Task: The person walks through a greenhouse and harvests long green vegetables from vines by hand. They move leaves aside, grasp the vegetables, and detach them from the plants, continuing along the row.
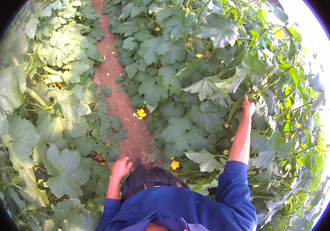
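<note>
My right hand [248, 106] reaches out among the vines on the right, its thumb up against the stalk end of a long green gourd [234, 111]. The gourd hangs slanting down to the left, with a withered blossom at its tip. My fingers are mostly turned away, so how firmly they close is hidden. Low in front of my body, my left hand [120, 168] hangs over the edge of the dirt path [115, 83]. It holds nothing; the thumb stands apart from loosely bent fingers.
Broad-leaved vines [63, 170] crowd the left side of the path. A leafy trellis [295, 115] with green netting [262, 43] rises on the right. Yellow blossoms [140, 113] lie on the path, and another yellow flower [175, 165] sits near my legs. Another green gourd [239, 57] hangs farther up.
</note>
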`<state>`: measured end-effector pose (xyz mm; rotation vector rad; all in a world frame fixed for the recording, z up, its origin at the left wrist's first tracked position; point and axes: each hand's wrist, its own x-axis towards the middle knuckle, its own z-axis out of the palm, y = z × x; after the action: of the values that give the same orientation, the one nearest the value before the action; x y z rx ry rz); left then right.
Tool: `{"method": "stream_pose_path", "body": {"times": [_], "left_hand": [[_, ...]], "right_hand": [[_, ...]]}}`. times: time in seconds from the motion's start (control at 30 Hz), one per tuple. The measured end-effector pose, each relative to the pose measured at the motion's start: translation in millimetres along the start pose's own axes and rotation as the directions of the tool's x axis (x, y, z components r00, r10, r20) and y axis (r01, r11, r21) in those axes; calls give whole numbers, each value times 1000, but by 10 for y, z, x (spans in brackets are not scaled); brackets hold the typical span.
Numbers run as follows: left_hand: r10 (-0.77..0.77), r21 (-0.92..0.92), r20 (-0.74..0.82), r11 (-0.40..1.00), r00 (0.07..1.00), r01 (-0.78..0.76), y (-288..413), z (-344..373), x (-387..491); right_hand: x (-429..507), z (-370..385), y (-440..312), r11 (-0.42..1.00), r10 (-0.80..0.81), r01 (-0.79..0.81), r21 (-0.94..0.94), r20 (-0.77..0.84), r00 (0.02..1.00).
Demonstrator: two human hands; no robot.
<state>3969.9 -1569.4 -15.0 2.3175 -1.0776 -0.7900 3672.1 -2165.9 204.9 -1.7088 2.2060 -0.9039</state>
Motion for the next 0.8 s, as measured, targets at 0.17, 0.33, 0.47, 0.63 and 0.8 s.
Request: {"method": "stream_pose_path", "body": {"times": [0.17, 0.33, 0.47, 0.63, 0.8], "left_hand": [[16, 1, 9, 1000, 1000, -16, 126, -126, 138], [81, -140, -5, 987, 997, -80, 439, -233, 338], [237, -149, -38, 959, 971, -240, 828, -283, 521], [510, -258, -111, 814, 853, -520, 1611, -290, 736], [705, -355, -134, 622, 697, -698, 2547, -258, 970]], "right_hand": [[195, 244, 192, 876, 19, -26, 482, 19, 1000], [-63, 77, 241, 827, -88, -92, 555, 289, 953], [-545, -322, 25, 884, -180, 45, 465, 251, 951], [-1131, -834, -249, 742, -242, -118, 660, 427, 871], [-1417, -956, -415, 564, -312, -320, 761, 555, 771]]}}
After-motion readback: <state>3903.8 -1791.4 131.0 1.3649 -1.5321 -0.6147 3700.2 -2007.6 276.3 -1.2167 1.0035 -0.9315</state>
